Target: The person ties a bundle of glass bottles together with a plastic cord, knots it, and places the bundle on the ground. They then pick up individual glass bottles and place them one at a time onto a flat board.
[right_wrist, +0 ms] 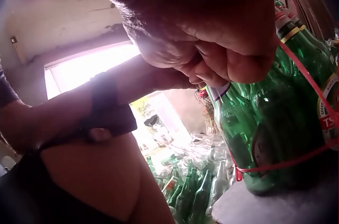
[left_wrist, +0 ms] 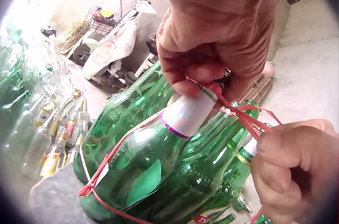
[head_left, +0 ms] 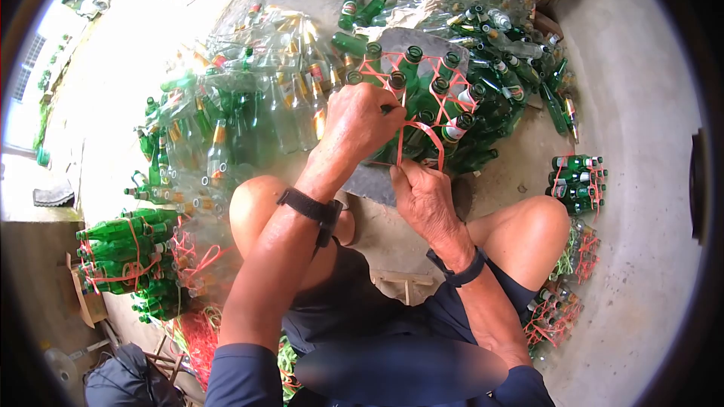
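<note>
In the head view a bundle of green glass bottles [head_left: 411,68] stands upright, with pink-red plastic twine [head_left: 426,132] laced around the necks. My left hand [head_left: 360,117] is at the near bottle necks, its curled fingers gripping the twine. In the left wrist view these fingers sit right at the white-foiled neck of a bottle [left_wrist: 183,115], and the twine [left_wrist: 241,112] runs taut from them to my right hand [left_wrist: 296,166]. That hand pinches the strands between thumb and fingers, just on the near side of the bundle. A lower band of twine circles the bottle bodies.
The bundle stands on a grey slab [head_left: 369,185] between the person's knees. Loose clear and green bottles [head_left: 264,98] crowd the left, with another heap [head_left: 498,53] behind right. Tied bundles [head_left: 124,249] lie at left, and another bundle [head_left: 577,181] lies near the right wall.
</note>
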`<action>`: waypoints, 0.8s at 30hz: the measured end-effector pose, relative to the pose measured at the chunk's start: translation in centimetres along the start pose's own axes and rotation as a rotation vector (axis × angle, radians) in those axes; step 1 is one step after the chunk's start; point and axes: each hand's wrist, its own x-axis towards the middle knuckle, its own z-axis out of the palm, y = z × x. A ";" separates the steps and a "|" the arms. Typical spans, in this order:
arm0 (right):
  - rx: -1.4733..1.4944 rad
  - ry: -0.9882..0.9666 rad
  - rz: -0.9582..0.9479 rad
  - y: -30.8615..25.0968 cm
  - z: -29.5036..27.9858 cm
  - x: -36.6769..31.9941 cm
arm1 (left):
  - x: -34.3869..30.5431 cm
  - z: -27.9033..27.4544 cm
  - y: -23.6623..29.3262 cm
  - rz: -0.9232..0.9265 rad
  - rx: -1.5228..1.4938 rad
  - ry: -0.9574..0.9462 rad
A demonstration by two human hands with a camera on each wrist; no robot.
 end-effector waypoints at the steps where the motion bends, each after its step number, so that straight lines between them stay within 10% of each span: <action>1: -0.002 0.004 0.000 0.1 0.0 -0.1 | 0.0 0.0 0.0 0.004 0.000 -0.001; 24: -0.059 0.027 0.115 0.1 1.8 -0.3 | -0.1 -0.4 1.1 -0.143 0.040 -0.063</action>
